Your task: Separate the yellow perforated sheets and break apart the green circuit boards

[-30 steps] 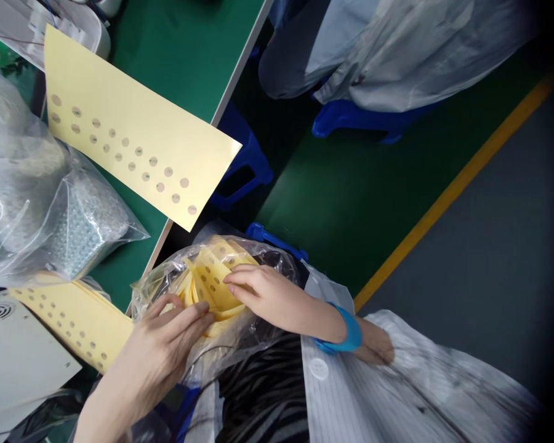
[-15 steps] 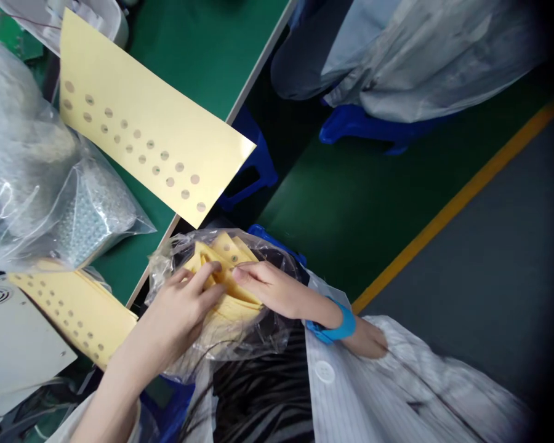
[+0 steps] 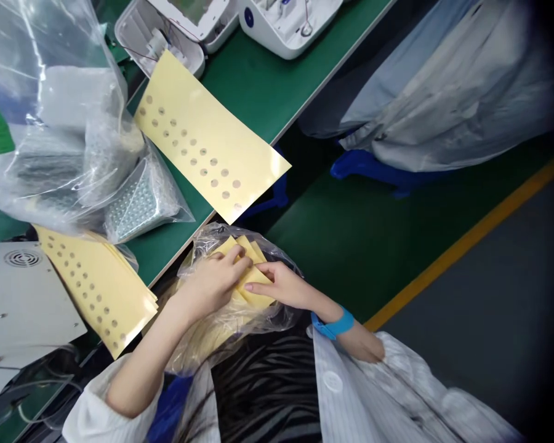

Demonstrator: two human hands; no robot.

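Observation:
On my lap lies a clear plastic bag (image 3: 277,317) holding folded yellow backing sheets (image 3: 252,251). My left hand (image 3: 212,280) presses down on the sheets inside the bag, its fingers curled and pinched on them. From the other side my right hand (image 3: 279,286), with a blue wrist strap (image 3: 332,325), reaches in and its fingertips hold the same sheets. A long yellow sheet with punched holes (image 3: 207,144) hangs over the edge of the green table (image 3: 258,92). A stack of similar yellow sheets (image 3: 96,286) lies at the left.
Clear bags of small parts (image 3: 60,154) sit on the table at the left. White device housings (image 3: 281,18) stand at the back, and a white panel (image 3: 18,301) lies at the left edge. Another person in a light coat (image 3: 443,98) sits on a blue stool (image 3: 378,172).
The view has tilted up and away, showing more of the table. Both hands have drawn closer together on the yellow sheets in the bag.

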